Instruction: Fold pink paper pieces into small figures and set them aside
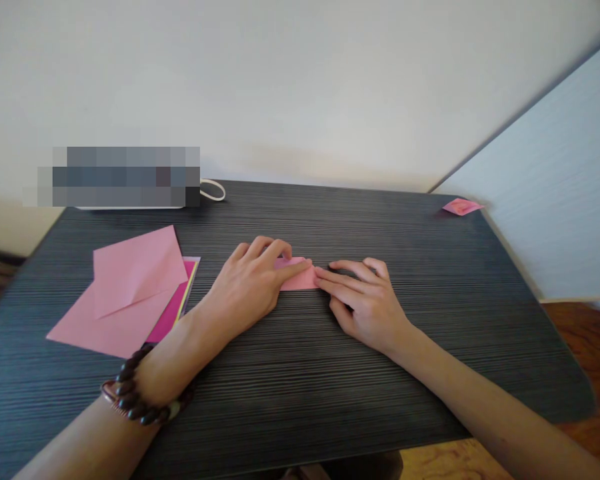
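A small strip of folded pink paper (299, 283) lies flat on the dark table, partly covered by my fingers. My left hand (260, 270) rests over its left part and holds it down, one finger stretched along the top and the others bent. From the other side, my right hand (363, 293) touches the paper's right end with its fingertips. The fingers of that hand are spread, with the thumb apart and lower down on the table.
Loose pink sheets (135, 273) lie at the left, over a magenta sheet (167, 313) with a yellow edge. A blurred-out object (125, 177) stands at the back left beside a white loop (214, 190). A folded pink paper piece (463, 207) sits at the far right corner.
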### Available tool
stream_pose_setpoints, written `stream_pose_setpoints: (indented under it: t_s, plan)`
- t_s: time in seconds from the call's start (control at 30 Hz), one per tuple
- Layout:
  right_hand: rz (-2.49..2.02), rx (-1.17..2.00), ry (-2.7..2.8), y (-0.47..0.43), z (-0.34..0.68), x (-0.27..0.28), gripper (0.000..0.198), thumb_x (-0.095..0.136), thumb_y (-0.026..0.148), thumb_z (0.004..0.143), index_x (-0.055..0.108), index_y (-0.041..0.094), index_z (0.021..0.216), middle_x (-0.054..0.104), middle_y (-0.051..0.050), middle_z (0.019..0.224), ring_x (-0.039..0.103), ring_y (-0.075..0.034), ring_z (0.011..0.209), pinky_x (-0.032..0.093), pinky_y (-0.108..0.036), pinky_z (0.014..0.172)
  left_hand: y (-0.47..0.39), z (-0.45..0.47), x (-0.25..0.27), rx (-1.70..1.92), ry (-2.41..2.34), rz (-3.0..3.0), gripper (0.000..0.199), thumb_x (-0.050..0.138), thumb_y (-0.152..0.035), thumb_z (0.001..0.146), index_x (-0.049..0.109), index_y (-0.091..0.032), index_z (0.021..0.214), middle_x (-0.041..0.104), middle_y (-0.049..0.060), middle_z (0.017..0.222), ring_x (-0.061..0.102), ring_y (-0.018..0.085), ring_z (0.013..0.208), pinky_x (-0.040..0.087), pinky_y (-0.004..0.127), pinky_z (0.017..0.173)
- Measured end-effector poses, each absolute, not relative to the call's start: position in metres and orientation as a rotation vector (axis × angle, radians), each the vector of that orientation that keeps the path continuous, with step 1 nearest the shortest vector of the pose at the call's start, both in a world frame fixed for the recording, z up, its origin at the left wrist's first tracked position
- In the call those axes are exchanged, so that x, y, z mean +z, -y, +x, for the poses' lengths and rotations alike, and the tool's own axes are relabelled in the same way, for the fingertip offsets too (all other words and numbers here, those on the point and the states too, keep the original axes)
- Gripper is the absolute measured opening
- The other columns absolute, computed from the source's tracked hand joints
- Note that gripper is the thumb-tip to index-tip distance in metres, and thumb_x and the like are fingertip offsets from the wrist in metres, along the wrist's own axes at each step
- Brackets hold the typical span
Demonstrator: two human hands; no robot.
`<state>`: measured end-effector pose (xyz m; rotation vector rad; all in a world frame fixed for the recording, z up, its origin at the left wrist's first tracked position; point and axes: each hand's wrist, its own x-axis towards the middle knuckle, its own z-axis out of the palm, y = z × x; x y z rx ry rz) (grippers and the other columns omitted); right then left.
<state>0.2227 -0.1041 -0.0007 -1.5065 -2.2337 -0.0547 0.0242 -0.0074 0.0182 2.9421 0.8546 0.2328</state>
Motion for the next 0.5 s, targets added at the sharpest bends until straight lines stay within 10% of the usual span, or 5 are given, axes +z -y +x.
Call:
stream_pose_setpoints:
  t_s: [0.5]
  plan:
    - [-1.559, -0.225, 2.198, 0.122, 0.229, -0.001, 0.027, 0.054, 0.016, 0.081, 0.062, 0.025, 0.106, 0.067, 0.004, 0.110, 0.052, -0.019, 0.085, 0.033, -0.042, 0.085, 0.011, 0.024, 0.019, 0.301, -0.894, 2.926, 0.042, 0.046, -0.012, 0.085, 0.055, -0.031, 0.121, 0.055, 0.006, 0.112, 0.046, 0.024, 0.101, 0.042, 0.039, 0.079]
